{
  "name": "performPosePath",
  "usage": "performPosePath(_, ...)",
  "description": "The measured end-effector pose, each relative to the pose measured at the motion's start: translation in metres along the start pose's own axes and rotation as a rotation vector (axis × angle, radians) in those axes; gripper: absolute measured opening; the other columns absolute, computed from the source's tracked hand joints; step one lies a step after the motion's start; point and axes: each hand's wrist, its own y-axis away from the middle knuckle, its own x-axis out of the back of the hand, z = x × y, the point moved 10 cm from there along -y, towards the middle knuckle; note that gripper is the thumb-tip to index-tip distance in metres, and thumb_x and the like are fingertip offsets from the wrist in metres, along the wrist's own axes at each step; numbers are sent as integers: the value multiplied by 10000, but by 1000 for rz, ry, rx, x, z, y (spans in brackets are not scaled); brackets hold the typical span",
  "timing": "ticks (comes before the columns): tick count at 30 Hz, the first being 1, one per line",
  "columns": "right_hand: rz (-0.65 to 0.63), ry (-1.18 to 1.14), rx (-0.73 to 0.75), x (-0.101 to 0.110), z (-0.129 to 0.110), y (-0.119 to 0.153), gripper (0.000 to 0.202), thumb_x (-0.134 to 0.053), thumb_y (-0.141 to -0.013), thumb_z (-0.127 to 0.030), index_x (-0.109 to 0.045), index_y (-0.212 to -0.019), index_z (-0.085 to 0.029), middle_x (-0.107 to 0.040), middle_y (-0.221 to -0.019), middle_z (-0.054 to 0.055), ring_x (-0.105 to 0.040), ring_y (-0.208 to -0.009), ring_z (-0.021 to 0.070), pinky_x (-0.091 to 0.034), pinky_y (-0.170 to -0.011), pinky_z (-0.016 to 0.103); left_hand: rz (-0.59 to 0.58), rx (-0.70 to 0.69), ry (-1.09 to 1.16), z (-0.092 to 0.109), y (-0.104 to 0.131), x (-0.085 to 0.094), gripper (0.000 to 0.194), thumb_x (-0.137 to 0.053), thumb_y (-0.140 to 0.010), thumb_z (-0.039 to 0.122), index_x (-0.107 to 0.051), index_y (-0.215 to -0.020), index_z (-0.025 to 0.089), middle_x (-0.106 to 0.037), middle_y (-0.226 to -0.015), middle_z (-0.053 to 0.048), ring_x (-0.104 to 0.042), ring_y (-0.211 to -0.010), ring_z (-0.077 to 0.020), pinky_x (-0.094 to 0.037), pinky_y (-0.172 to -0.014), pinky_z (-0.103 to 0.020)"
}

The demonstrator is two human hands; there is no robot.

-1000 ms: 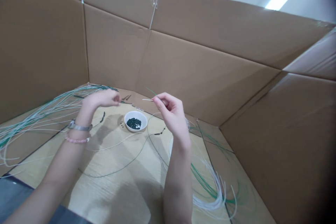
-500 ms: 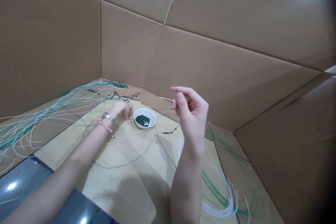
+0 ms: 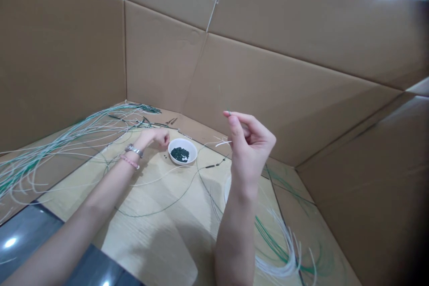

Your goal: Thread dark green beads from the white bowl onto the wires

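Note:
My right hand [image 3: 250, 136] is raised in a pinch above the board, with thin cord between its fingers; a white end sticks out to the left. My left hand [image 3: 157, 137], with a silver watch and pink bracelet on its wrist, rests with curled fingers on the board just left of a white bowl [image 3: 191, 157]. Whether it holds anything is too small to tell. Dark green beads [image 3: 180, 154] lie in the bowl, and a couple of loose ones lie beside it. A thin green cord [image 3: 161, 210] curves across the board, with dark beads at one end.
Cardboard walls [image 3: 268, 98] stand around the pale wooden board [image 3: 150, 241]. At the left is a large bundle of white and green cords [image 3: 60, 147], with beaded strands [image 3: 150, 108] at the back. Another cord bundle [image 3: 278, 263] lies at the lower right. Small tools [image 3: 172, 121] lie behind the bowl.
My right hand has shifted slightly right, and the white cord end beside it sits lower. My left hand stays beside the bowl. The whole view has moved a little.

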Motion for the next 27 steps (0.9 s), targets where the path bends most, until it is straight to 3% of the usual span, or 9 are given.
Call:
performPosePath(4, -27, 90, 92, -2, -18, 7, 78, -640, -799, -279, -706, -782, -241, -276, -465, -75, -225, -430, 51, -197, -408, 226, 342, -206, 224, 34, 44, 72, 205, -685, -763, 298, -634, -755, 99, -634, -693, -13, -587, -640, -115, -485, -631, -255)
performPosePath(7, -19, 188, 224, -5, -43, 19, 51, -648, -779, -197, -686, -759, -224, -302, -467, -86, -264, -421, 40, -229, -390, 199, 694, -408, 423, 72, 93, 118, 255, -679, -738, 363, -649, -827, 126, -669, -817, -41, -609, -749, -129, -482, -699, -244)
performPosePath(9, -4, 260, 324, -6, -60, 28, 91, -658, -749, -136, -673, -771, -223, -325, -462, -98, -277, -396, 28, -245, -373, 183, 885, -540, 524, 99, 123, 129, 278, -655, -752, 417, -646, -839, 152, -664, -871, -47, -608, -807, -128, -489, -726, -235)
performPosePath(11, 24, 333, 415, -6, -76, 38, 150, -670, -713, -91, -660, -780, -225, -350, -462, -106, -293, -377, 20, -265, -363, 172, 989, -683, 639, 126, 146, 127, 230, -667, -760, 405, -656, -812, 181, -657, -835, -26, -605, -766, -103, -495, -681, -200)
performPosePath(12, 41, 364, 448, -5, -82, 42, 172, -673, -700, -78, -656, -787, -226, -361, -465, -106, -306, -376, 20, -280, -365, 168, 993, -799, 775, 138, 156, 124, 157, -712, -740, 332, -673, -786, 187, -657, -796, -17, -604, -722, -91, -493, -641, -179)
performPosePath(15, 105, 421, 519, 2, -95, 52, 198, -668, -684, -63, -653, -796, -226, -397, -473, -101, -329, -375, 27, -325, -374, 170, 838, -1015, 1052, 169, 172, 110, 61, -752, -720, 210, -718, -770, 220, -653, -722, 10, -602, -637, -58, -496, -584, -132)
performPosePath(19, 193, 450, 568, 13, -109, 60, 184, -660, -675, -51, -648, -750, -218, -425, -462, -94, -327, -357, 33, -330, -363, 184, 652, -1107, 1207, 188, 181, 98, 60, -752, -727, 188, -723, -770, 217, -644, -691, 29, -597, -600, -36, -517, -579, -109)
performPosePath(23, 202, 442, 557, 17, -114, 62, 168, -657, -673, -44, -651, -722, -205, -388, -441, -93, -322, -351, 30, -330, -368, 184, 444, -1181, 1235, 202, 185, 88, 102, -742, -731, 133, -710, -794, 206, -654, -724, 35, -608, -610, -22, -522, -593, -93)
performPosePath(27, 213, 409, 512, 22, -115, 61, 160, -653, -664, -50, -653, -711, -203, -387, -440, -89, -327, -354, 28, -300, -361, 188, 382, -1186, 1227, 206, 186, 83, 135, -743, -720, 101, -705, -804, 199, -654, -732, 37, -620, -606, -20, -517, -589, -86)
